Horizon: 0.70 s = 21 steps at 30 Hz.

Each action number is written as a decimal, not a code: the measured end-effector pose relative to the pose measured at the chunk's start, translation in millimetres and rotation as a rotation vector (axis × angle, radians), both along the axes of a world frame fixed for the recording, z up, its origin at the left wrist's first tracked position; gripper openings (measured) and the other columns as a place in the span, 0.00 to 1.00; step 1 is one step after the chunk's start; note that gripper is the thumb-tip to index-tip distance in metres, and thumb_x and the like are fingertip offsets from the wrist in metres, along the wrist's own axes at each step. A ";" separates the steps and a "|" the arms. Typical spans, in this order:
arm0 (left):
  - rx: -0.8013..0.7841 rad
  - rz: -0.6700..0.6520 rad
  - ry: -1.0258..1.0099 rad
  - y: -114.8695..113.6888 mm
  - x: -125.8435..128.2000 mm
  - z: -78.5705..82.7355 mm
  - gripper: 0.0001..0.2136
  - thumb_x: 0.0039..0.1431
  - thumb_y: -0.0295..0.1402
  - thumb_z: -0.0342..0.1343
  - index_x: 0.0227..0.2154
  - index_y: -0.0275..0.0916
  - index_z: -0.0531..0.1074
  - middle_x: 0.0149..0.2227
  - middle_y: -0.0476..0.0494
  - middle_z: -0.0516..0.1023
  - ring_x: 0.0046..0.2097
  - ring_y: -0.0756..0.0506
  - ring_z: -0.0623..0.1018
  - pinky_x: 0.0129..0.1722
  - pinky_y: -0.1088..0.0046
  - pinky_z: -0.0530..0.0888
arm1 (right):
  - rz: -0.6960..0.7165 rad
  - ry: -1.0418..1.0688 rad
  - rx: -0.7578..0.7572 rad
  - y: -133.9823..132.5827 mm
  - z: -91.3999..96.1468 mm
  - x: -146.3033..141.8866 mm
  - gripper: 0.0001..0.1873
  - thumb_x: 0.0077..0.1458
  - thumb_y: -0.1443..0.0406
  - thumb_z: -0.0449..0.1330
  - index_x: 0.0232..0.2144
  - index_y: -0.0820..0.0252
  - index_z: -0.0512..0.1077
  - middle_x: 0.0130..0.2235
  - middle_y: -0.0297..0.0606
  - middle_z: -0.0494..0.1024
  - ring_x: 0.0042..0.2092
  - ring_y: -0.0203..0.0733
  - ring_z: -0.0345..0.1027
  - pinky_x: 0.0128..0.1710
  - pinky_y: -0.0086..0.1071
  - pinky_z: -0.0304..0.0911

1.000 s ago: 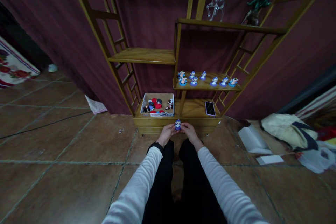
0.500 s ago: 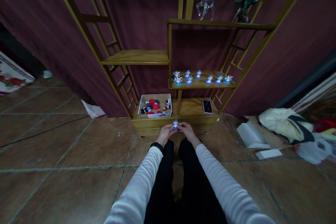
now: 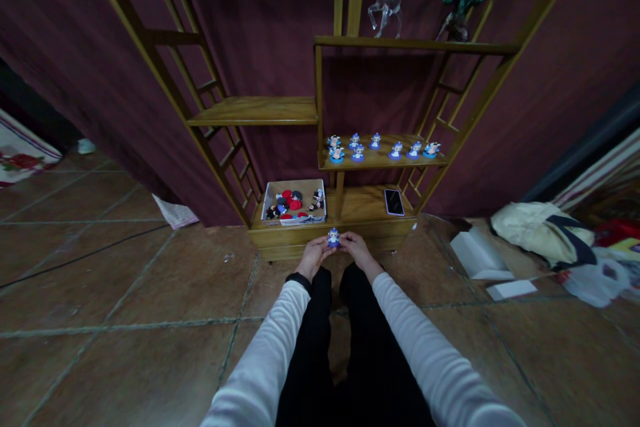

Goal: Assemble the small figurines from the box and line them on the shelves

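A small purple-and-white figurine (image 3: 333,237) stands upright between my two hands, just in front of the cabinet's lower edge. My left hand (image 3: 315,253) is closed on its left side, and the fingers of my right hand (image 3: 355,247) pinch it from the right. Beyond my hands, an open cardboard box (image 3: 303,219) holds several figurines with red, black and grey parts. Similar purple-and-white figurines (image 3: 358,153) stand on the shelf above, along with blue-based ones (image 3: 337,155) at the left end and another (image 3: 431,150) at the right end.
A phone (image 3: 394,202) lies on the cabinet's bottom board. Higher up stand a glass deer (image 3: 387,7) and a green ornament (image 3: 463,7). A bare wooden shelf (image 3: 255,111) juts out at left. White boxes (image 3: 480,257) and bags (image 3: 543,232) lie on the floor at right.
My view has shifted slightly, so the cabinet appears a little further left. Both hands keep the figurine in nearly the same place.
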<state>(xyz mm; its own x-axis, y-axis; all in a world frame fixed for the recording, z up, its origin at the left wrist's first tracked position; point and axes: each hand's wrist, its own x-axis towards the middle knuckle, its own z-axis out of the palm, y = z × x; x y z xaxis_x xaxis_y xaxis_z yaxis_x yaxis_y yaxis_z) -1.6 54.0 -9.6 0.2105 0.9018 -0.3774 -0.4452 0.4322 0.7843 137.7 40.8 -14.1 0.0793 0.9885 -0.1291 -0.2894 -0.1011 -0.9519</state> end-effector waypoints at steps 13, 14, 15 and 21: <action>0.041 0.001 0.043 3.3 0.5 -9.8 0.09 0.50 0.23 0.58 0.37 0.32 0.74 0.31 0.41 0.78 0.31 0.51 0.77 0.36 0.74 0.74 | -0.049 -0.111 0.100 4.6 -7.9 -0.5 0.12 0.36 0.59 0.64 0.27 0.57 0.73 0.30 0.32 0.76 0.35 0.37 0.68 0.40 0.32 0.61; 0.056 0.002 0.061 3.4 0.8 -10.8 0.12 0.50 0.24 0.59 0.39 0.33 0.73 0.30 0.42 0.78 0.30 0.51 0.77 0.35 0.75 0.74 | -0.052 -0.091 0.121 4.2 -7.4 -0.9 0.14 0.36 0.60 0.64 0.30 0.56 0.74 0.33 0.32 0.76 0.37 0.38 0.68 0.42 0.33 0.61; 0.068 0.006 0.081 3.5 1.1 -11.9 0.15 0.49 0.24 0.59 0.42 0.34 0.71 0.30 0.43 0.77 0.30 0.51 0.77 0.35 0.75 0.73 | -0.047 -0.071 0.141 3.6 -6.5 -1.0 0.16 0.37 0.60 0.64 0.33 0.55 0.74 0.36 0.33 0.77 0.39 0.38 0.68 0.44 0.33 0.61; 0.066 0.028 0.147 3.5 2.7 -15.7 0.24 0.47 0.26 0.62 0.49 0.34 0.66 0.29 0.44 0.77 0.30 0.50 0.77 0.35 0.73 0.73 | -0.005 -0.088 0.143 1.7 -3.3 1.0 0.21 0.38 0.58 0.65 0.39 0.55 0.74 0.42 0.36 0.77 0.44 0.42 0.68 0.49 0.37 0.60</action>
<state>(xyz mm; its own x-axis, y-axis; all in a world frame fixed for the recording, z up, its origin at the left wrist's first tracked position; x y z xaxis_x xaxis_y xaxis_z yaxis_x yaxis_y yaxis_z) 1.1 57.5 -25.3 0.1314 0.9305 -0.3418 -0.3349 0.3662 0.8682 138.7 42.5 -17.4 0.0892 0.9958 0.0205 -0.2045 0.0384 -0.9781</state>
